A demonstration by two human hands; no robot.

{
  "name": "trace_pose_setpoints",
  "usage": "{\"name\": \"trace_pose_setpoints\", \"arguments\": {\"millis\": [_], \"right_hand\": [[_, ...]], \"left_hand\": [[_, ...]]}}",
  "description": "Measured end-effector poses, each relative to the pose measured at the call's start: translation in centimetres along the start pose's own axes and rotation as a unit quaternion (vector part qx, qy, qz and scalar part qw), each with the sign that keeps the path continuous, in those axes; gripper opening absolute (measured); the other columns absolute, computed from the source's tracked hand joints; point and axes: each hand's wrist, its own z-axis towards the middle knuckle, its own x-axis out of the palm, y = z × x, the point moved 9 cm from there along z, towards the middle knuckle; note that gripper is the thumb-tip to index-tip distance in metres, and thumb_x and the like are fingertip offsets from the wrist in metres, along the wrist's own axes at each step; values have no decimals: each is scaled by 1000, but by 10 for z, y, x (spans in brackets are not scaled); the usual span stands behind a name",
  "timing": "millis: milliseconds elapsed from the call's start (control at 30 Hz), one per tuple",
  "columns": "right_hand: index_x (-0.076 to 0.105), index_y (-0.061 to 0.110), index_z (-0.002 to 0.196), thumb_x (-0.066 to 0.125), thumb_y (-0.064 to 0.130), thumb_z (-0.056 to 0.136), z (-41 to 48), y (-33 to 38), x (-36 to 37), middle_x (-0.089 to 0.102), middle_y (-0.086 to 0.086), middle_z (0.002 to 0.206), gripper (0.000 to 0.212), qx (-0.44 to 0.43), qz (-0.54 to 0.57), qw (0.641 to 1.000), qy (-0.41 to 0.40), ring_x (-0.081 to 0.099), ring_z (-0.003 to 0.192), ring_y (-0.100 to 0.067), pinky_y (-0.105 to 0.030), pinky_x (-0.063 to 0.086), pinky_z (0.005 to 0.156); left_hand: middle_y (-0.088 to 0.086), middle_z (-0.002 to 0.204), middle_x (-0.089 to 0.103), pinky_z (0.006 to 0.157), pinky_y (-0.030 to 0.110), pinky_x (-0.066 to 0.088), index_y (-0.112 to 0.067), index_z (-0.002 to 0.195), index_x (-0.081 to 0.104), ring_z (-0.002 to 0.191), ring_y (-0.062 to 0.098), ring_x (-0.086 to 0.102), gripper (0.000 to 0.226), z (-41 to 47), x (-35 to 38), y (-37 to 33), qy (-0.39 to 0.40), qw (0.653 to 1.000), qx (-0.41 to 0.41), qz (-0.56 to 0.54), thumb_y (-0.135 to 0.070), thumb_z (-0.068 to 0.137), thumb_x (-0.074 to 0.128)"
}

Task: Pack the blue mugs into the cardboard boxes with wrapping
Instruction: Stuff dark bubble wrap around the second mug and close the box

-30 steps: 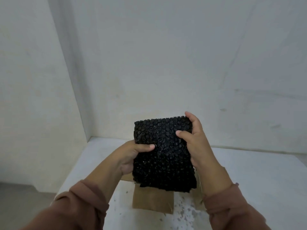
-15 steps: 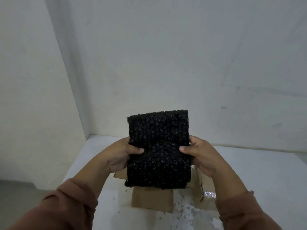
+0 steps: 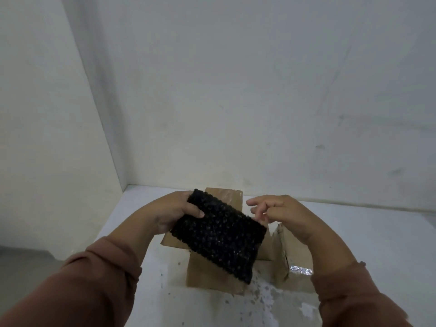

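White walls are meeting in a corner behind a pale worktop [image 3: 354, 232]. The worktop is looking speckled and a bit dirty near the bottom of the view.

A black bubble wrap bundle [image 3: 218, 234] is hanging in the air just above a brown cardboard box [image 3: 278, 251]. The bundle is looking like a fat, dark pad. It is covered all over in little round bumps, and some bumps are shining a little. It is sitting tilted, with its top left corner high and its bottom right corner low. What is inside the wrap is not showing.

The left hand [image 3: 174, 213] is holding the bundle at its top left end. Its grip is pressed on the wrap, with the thumb lying on the front and the other fingers tucked behind.

The right hand [image 3: 280, 210] is floating just beside the top right edge of the bundle. Its fingers are curled loosely and are holding nothing. Whether the fingertips are brushing the wrap is hard to tell.

The cardboard box is sitting on the worktop under both hands, with its flaps standing open. One flap is poking up behind the bundle. A strip of shiny tape [image 3: 300, 271] is glinting on the box's right side.

Both arms are wearing reddish brown sleeves [image 3: 101, 274].
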Motion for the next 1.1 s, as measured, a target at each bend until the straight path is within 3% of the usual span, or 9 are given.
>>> {"name": "trace_pose_setpoints", "arguments": {"millis": [67, 200, 333, 433, 567, 700, 833, 933, 1100], "right_hand": [[63, 20, 68, 60, 18, 66, 4, 3, 13, 66, 15, 104, 4, 6, -7, 1000, 29, 61, 102, -7, -25, 46, 81], [52, 27, 63, 64, 4, 78, 20, 4, 38, 50, 7, 64, 30, -7, -31, 999, 33, 45, 64, -12, -27, 35, 63], [61, 25, 67, 59, -4, 82, 31, -16, 20, 63, 0, 81, 32, -1, 107, 988, -112, 58, 83, -17, -34, 46, 79], [63, 21, 72, 57, -5, 83, 37, -48, 26, 65, -4, 91, 29, 58, 189, 963, -181, 60, 93, -23, -39, 49, 86], [67, 23, 95, 52, -6, 79, 42, -88, 47, 62, -5, 112, 36, 156, 165, 963, -147, 59, 103, -23, -40, 53, 90], [56, 27, 122, 53, -1, 82, 45, -99, 47, 56, -3, 120, 49, 161, -86, 977, -111, 57, 102, -20, -37, 53, 89], [43, 26, 137, 49, 10, 88, 49, -80, 63, 50, -5, 131, 52, 67, -364, 925, -85, 54, 109, -23, -32, 49, 89], [37, 24, 140, 46, 11, 88, 47, -76, 71, 48, -7, 129, 54, 44, -438, 895, -63, 50, 111, -26, -35, 45, 90], [40, 26, 134, 52, 17, 84, 42, -63, 61, 22, -10, 149, 53, 38, -517, 848, -109, 26, 131, -32, -43, 26, 104]], "left_hand": [[12, 100, 67, 84, 39, 51, -12, 95, 64, 100, 31, 63, 34, 3, 12, -8, 29, 998, -8, 53, -1, 63, 64], [11, 101, 65, 80, 35, 49, -15, 109, 61, 95, 27, 60, 42, 17, 24, -22, 28, 999, 18, 35, 0, 70, 64], [14, 123, 63, 89, 42, 50, -15, 128, 54, 110, 27, 60, 52, 35, 13, 6, -4, 989, -4, -147, -16, 79, 69], [17, 123, 62, 91, 44, 50, -10, 127, 51, 111, 32, 60, 53, 45, 14, 39, -48, 982, -37, -180, 3, 77, 64], [2, 101, 68, 87, 46, 54, -30, 134, 35, 101, 27, 64, 86, 55, -15, 64, -181, 979, -30, 89, -28, 60, 77], [-10, 87, 63, 77, 39, 55, -39, 140, 16, 87, 21, 63, 82, 51, -13, 45, -240, 896, 85, 364, -20, 78, 66], [5, 94, 67, 69, 39, 55, -29, 121, 38, 78, 28, 65, 68, 50, 0, 37, -228, 757, 210, 575, -15, 67, 76], [3, 85, 62, 56, 33, 51, -22, 90, 59, 69, 25, 60, 52, 40, 6, 33, -246, 681, 256, 640, -22, 47, 89], [2, 121, 58, 87, 40, 48, -26, 95, 56, 116, 21, 42, 44, 29, 9, 26, -181, 668, 314, 650, -28, 54, 72]]}}
